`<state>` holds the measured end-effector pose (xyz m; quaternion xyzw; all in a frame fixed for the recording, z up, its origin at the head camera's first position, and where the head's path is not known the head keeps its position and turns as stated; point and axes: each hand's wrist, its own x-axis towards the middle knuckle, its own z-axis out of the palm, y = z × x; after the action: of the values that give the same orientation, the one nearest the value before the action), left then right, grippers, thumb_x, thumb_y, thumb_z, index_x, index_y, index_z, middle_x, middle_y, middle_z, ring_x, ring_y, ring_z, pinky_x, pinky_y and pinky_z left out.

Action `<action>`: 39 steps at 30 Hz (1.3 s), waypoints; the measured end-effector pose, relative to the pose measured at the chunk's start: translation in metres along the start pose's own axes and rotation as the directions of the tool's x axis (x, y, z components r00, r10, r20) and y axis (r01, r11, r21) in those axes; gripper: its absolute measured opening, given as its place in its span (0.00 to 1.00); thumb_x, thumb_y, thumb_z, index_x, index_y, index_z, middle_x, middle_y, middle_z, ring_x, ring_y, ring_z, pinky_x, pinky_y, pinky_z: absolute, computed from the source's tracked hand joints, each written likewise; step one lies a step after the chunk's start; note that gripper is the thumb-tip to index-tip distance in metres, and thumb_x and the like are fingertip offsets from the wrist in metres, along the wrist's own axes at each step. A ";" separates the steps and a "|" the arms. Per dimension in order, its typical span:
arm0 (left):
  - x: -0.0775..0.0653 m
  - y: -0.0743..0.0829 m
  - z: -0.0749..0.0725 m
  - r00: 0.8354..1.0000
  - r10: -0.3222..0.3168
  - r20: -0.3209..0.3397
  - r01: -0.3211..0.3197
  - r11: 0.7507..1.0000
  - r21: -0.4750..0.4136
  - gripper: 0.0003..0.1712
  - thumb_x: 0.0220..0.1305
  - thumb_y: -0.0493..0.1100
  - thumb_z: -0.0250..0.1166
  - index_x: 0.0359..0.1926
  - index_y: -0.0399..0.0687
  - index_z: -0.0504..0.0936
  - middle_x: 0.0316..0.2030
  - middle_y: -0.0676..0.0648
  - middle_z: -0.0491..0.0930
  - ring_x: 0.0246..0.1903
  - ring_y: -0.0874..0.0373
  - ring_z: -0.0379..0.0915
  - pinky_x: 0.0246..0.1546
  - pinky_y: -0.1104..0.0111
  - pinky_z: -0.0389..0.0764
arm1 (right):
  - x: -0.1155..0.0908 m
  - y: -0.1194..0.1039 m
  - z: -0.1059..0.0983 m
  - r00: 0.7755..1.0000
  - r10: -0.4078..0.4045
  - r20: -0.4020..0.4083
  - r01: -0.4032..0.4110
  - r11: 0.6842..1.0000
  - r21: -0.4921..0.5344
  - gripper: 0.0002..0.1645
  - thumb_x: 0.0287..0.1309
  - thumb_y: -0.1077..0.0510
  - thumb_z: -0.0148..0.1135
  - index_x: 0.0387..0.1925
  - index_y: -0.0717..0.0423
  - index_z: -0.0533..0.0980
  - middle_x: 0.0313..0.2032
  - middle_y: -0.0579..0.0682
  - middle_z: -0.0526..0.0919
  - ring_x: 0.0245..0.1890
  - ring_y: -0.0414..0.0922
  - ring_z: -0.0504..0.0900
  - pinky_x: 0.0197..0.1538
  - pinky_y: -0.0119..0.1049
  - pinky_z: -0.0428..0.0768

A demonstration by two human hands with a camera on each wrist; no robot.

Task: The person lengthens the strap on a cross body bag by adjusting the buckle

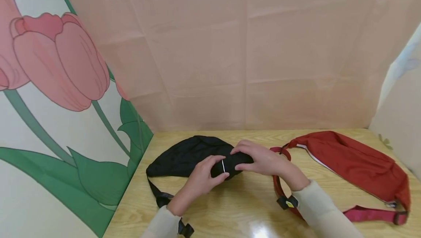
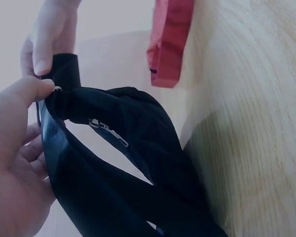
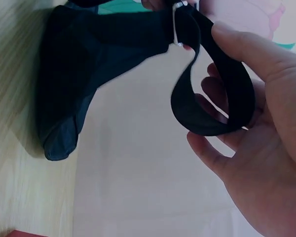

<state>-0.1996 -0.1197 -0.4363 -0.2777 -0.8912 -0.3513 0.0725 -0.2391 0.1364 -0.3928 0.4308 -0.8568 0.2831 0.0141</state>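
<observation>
A black waist bag (image 1: 187, 154) lies on the table, its strap end raised in front of me. My left hand (image 1: 204, 179) pinches the black strap (image 2: 71, 163) beside a thin metal slider (image 1: 223, 165), thumb on top. My right hand (image 1: 261, 159) holds the strap's loop (image 3: 239, 94), with thumb and fingers curled about it. In the right wrist view the loop hangs from the slider as a wide curve. A zipper pull (image 2: 108, 132) shows on the bag in the left wrist view.
A red waist bag (image 1: 355, 163) lies at the right, its red strap and black buckle (image 1: 287, 202) near my right forearm. Another black buckle (image 1: 186, 230) lies by my left sleeve. Behind the wooden table (image 1: 236, 208) hangs a pinkish-brown cloth (image 1: 204, 55); tulip-printed sheeting (image 1: 59, 62) stands at left.
</observation>
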 end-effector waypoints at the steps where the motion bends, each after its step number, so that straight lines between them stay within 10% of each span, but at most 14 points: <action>1: 0.000 0.000 0.000 1.000 0.000 0.003 0.000 1.000 0.001 0.29 0.68 0.55 0.68 0.65 0.51 0.75 0.57 0.50 0.79 0.53 0.58 0.78 0.50 0.64 0.81 | -0.001 0.000 -0.001 1.000 0.010 0.001 -0.010 1.000 0.005 0.25 0.64 0.42 0.67 0.58 0.46 0.78 0.53 0.41 0.77 0.49 0.39 0.76 0.51 0.38 0.80; 39: 0.000 0.001 -0.004 0.991 -0.063 0.116 0.062 0.998 0.014 0.29 0.71 0.52 0.65 0.65 0.45 0.69 0.59 0.42 0.77 0.59 0.51 0.74 0.60 0.54 0.75 | 0.000 -0.004 -0.005 0.999 0.035 0.022 -0.036 0.999 0.024 0.24 0.66 0.43 0.67 0.58 0.47 0.77 0.53 0.40 0.78 0.50 0.40 0.76 0.53 0.41 0.79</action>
<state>-0.1995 -0.1217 -0.4328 -0.2690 -0.9040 -0.3322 0.0110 -0.2369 0.1371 -0.3863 0.4186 -0.8609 0.2891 -0.0054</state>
